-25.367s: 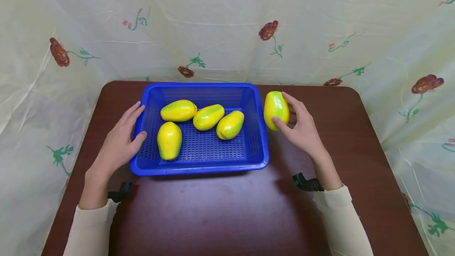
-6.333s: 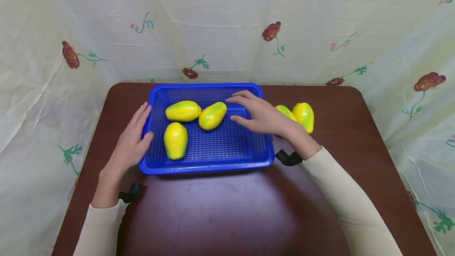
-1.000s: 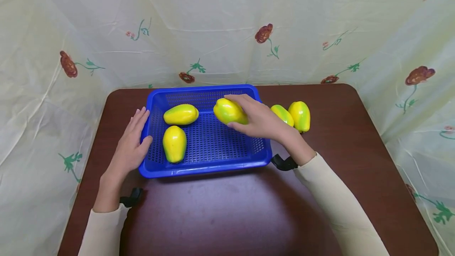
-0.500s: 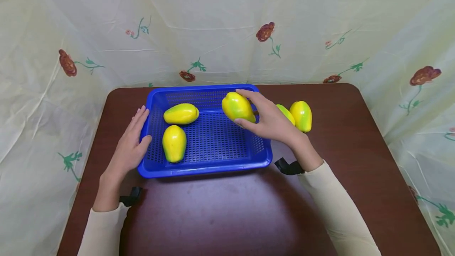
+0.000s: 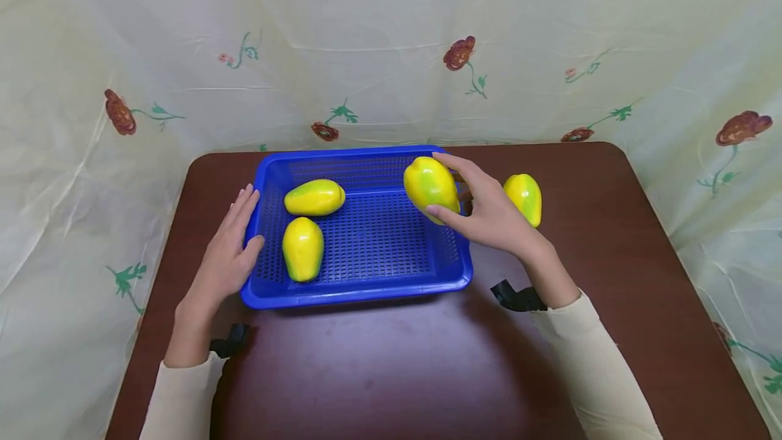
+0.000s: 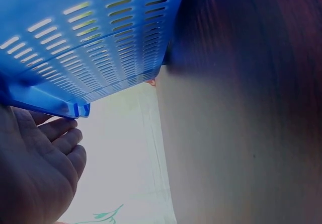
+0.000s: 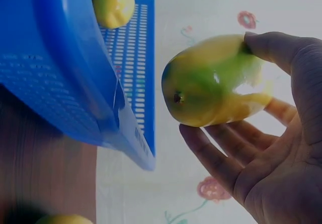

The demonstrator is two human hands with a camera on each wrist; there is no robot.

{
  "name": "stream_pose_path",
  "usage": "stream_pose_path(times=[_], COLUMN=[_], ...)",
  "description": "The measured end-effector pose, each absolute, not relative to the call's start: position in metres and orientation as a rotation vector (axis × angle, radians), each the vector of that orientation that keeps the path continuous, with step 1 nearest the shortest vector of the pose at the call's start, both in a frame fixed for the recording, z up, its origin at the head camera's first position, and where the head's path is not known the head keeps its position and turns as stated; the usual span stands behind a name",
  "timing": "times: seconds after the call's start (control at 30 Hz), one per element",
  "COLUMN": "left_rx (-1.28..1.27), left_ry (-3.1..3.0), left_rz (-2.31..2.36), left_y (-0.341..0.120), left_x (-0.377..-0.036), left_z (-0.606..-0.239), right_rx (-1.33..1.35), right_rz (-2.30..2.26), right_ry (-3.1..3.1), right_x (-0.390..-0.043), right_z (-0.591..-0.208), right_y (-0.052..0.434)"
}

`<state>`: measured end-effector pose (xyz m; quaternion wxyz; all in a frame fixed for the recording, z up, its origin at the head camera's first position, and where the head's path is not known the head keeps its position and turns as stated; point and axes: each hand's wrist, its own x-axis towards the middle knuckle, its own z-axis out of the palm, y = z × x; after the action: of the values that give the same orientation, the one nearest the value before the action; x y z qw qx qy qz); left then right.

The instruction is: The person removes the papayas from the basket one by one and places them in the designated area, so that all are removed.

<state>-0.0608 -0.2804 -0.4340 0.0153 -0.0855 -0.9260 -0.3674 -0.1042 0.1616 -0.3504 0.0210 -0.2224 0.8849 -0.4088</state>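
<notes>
Above the basket's right wall: the held papaya [image 5: 430, 187], lifted clear of the mesh floor so it can pass over the rim.
Right hand [image 5: 489, 212]: fingers and thumb curled round the held papaya from its 3 o'clock side, which leaves the fruit's near end free in the right wrist view.
Left hand [image 5: 227, 260]: flat, fingers straight, pressed on the blue basket [image 5: 360, 290] at its 9 o'clock wall, apparently to steady it.
Inside basket: two papayas [image 5: 303, 247] at 9 o'clock.
On table [image 5: 391, 372]: one papaya [image 5: 524, 198] at the hand's 2 o'clock, apart from the basket.
</notes>
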Motion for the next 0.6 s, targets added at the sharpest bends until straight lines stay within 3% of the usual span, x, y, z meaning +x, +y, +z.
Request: stream_pose_path(times=[0.6], left_rx=[-0.271], left_ry=[-2.876], left_rz=[-1.151], left_y=[-0.282], left_x=[-0.061], left_z=[-0.433], right_rx=[-0.428], right_rz=[-1.482], right_ry=[2.825], right_x=[-0.091], right_z=[-0.354], right_y=[0.212])
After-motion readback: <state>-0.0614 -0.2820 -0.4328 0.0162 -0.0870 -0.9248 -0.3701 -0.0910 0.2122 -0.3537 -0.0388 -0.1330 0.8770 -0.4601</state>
